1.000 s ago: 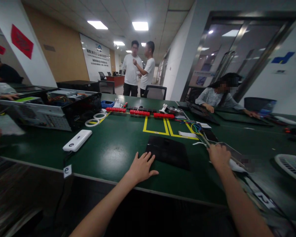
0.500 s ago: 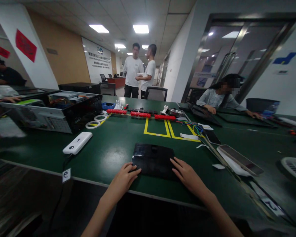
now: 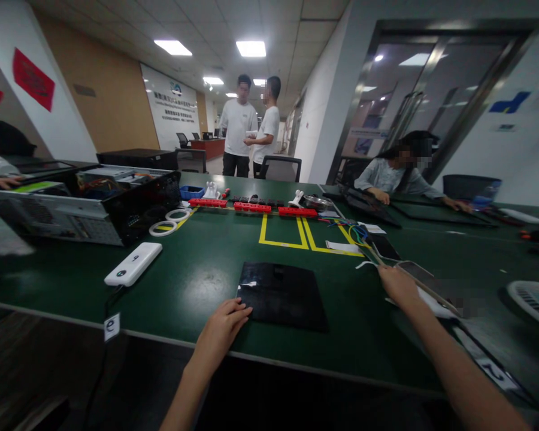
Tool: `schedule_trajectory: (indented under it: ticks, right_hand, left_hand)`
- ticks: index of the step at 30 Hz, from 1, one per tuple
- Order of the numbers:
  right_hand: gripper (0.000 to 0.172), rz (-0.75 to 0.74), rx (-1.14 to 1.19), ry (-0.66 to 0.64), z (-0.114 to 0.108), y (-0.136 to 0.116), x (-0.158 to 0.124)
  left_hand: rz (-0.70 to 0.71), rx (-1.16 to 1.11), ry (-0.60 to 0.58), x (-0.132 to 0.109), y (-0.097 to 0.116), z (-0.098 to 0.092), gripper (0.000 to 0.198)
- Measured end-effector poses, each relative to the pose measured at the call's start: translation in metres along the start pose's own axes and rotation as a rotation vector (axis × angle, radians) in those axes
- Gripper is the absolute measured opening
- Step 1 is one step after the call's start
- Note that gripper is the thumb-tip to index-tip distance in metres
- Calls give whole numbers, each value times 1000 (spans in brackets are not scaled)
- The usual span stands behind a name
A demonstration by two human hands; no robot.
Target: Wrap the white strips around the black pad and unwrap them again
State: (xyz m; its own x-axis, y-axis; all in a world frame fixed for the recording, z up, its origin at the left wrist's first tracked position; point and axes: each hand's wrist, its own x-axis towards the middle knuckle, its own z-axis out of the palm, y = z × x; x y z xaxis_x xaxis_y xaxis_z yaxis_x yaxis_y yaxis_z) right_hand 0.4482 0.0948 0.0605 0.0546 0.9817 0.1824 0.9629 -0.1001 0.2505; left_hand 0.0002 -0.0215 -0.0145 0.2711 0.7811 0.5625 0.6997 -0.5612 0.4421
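The black panel [image 3: 282, 296] lies flat on the desk [image 3: 197, 257], near the middle of its near edge. The left hand [image 3: 220, 329] touches the panel's left edge, close to its near left corner; its fingers sit narrow, side by side, and I cannot tell whether they pinch the panel or only rest on it.

The right hand [image 3: 399, 284] is apart from the panel, toward the desk's right side, at the end of a cable bundle [image 3: 372, 254]. Its fingertips are hidden, so I cannot tell whether it grips the bundle. A phone [image 3: 426, 280] lies just beside it, overlapping a white block [image 3: 433, 304]. Coloured wires [image 3: 358, 233] lie beyond the hand, with a 2nd phone [image 3: 386, 247] near them.

Left of the panel, near the desk's near edge, lies a white power bank [image 3: 133, 264]; its cord hangs over that edge with a tag [image 3: 112, 327]. Beyond it are 2 white rings [image 3: 162, 228] and, toward the desk's left end, an open PC case [image 3: 94, 209].

Toward the far edge, 3 red strips [image 3: 252, 207] stand in a row beyond yellow tape [image 3: 284, 244]. A co-worker [image 3: 397, 173] sits at the right, and 2 people in white shirts stand past the far edge.
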Motion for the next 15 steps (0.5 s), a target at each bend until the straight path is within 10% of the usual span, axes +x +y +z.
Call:
schedule_trajectory:
  ticks: [8, 15]
  right_hand:
    - [42, 56, 161, 86, -18, 3, 9]
    - [36, -358, 665, 284, -86, -60, -31]
  left_hand:
    - [-14, -10, 2, 1, 2, -3, 25]
    - [-195, -176, 19, 2, 8, -16, 26]
